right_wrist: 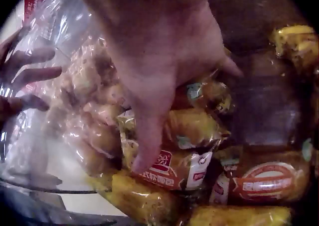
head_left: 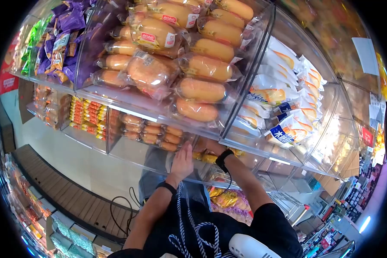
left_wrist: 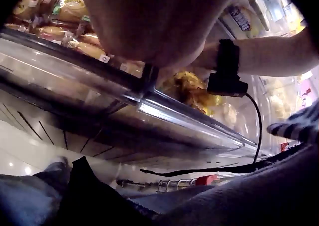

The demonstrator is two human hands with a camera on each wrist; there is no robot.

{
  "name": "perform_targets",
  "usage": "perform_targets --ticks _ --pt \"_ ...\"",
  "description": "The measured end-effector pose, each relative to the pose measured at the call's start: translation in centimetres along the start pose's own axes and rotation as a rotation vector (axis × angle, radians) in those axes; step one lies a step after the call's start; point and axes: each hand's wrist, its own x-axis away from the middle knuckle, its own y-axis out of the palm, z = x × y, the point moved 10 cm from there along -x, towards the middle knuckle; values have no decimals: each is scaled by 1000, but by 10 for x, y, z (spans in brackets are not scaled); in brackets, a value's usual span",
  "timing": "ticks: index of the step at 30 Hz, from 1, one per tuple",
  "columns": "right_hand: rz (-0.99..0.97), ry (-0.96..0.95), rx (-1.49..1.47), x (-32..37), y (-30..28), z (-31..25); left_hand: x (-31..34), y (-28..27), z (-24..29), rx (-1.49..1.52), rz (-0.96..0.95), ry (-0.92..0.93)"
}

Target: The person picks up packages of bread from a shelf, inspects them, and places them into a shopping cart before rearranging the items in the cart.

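My right hand [head_left: 213,147] reaches down into a clear lower bin. In the right wrist view its thumb lies on a packaged bread [right_wrist: 174,169] in a yellow-brown printed wrapper, under the right hand [right_wrist: 164,61]; most of its fingers are hidden behind the palm. More wrapped breads [right_wrist: 264,181] lie beside and below that one. My left hand [head_left: 182,161] is at the bin's front edge with its fingers stretched out. Its spread fingers [right_wrist: 35,74] show beside shiny clear plastic in the right wrist view.
Above, a clear shelf holds large packaged buns [head_left: 202,90], with white bread bags [head_left: 284,94] to the right and purple snack packs [head_left: 73,21] to the left. A clear shelf edge [head_left: 159,118] overhangs the lower bins. A black cable [left_wrist: 259,126] hangs from the right wrist.
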Motion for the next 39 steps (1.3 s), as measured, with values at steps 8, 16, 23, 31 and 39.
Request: perform_targets --ticks 8,16,23,31,39 --pt "85 27 184 0 -1 3 -1 -1 -1 12 -13 -51" --pt "101 11 260 -11 7 -10 2 -1 -1 -6 11 -38" --pt "67 33 261 -25 19 -1 1 -3 3 -11 1 -19" --pt "-64 175 640 -18 6 -17 4 5 -6 -75 -32 -78" --pt "160 92 422 0 -18 -33 6 7 -9 -38 -118 -169"
